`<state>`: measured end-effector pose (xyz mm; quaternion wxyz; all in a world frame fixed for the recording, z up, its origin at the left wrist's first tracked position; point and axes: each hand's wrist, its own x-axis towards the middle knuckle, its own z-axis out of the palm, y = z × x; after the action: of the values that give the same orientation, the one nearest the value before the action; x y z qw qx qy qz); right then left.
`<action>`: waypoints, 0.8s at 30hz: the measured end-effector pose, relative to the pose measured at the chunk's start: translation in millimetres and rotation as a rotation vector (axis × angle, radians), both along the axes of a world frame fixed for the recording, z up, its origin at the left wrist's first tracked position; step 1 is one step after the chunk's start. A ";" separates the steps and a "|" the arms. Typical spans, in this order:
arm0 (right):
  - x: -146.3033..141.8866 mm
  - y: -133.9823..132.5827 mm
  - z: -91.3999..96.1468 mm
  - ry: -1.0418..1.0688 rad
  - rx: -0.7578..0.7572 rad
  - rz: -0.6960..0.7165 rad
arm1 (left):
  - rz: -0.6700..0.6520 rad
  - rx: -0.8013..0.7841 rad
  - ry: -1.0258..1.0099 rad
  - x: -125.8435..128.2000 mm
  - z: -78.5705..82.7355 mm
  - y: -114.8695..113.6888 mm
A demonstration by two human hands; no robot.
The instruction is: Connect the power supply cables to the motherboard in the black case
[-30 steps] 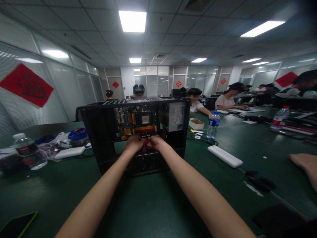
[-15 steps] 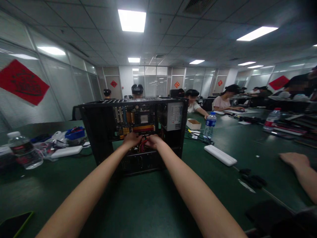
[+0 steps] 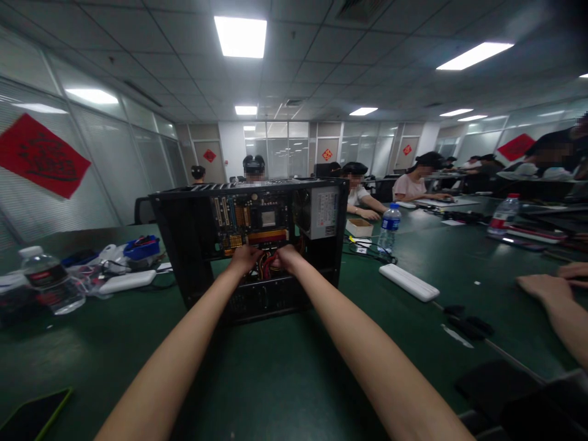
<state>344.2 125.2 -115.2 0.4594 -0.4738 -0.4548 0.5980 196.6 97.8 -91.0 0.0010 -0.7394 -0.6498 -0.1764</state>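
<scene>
An open black computer case (image 3: 181,245) stands upright on the green table, its inside facing me. Within it are a motherboard (image 3: 269,217) with coloured slots and a silver-grey power supply (image 3: 324,211) at the upper right. Below the board, my left hand (image 3: 245,260) is closed, fingertips pinched at a bundle of red, yellow and dark cables (image 3: 266,267). My right hand (image 3: 288,258) is closed on the right side of the same bundle. The fingers partly hide the cable ends, and I cannot make out a plug.
A water bottle (image 3: 52,282), a white power strip (image 3: 128,281) and a blue box (image 3: 141,247) lie left. On the right are another bottle (image 3: 390,226), a small box (image 3: 359,228) and a white power strip (image 3: 408,283). A co-worker's hands (image 3: 546,286) rest at the right edge.
My hands have moved slightly apart, showing more of the cables between them. At the right edge a second co-worker hand has come into view.
</scene>
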 end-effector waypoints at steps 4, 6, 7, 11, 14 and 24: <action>13.2 3.1 -1.5 -0.235 0.104 0.061 | -0.023 0.034 0.011 -0.9 -1.5 1.5; 20.4 3.7 -0.3 -0.331 0.162 0.089 | -0.030 0.047 0.021 -0.9 -2.8 3.5; 23.2 3.8 0.4 -0.369 0.190 0.097 | -0.032 0.052 0.027 -0.8 -3.3 4.4; 27.6 1.8 2.3 -0.494 0.263 0.099 | -0.039 0.066 0.067 1.1 -3.1 5.2; 27.9 -2.5 3.1 -0.573 0.305 0.101 | -0.038 0.061 0.103 5.2 -0.9 2.3; 28.1 0.1 -0.4 -0.706 0.397 0.083 | 0.023 0.064 0.149 15.8 3.5 -8.0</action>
<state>372.3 125.3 -115.5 0.3330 -0.5335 -0.7099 0.3170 212.4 89.8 -87.5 0.0751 -0.7425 -0.6505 -0.1413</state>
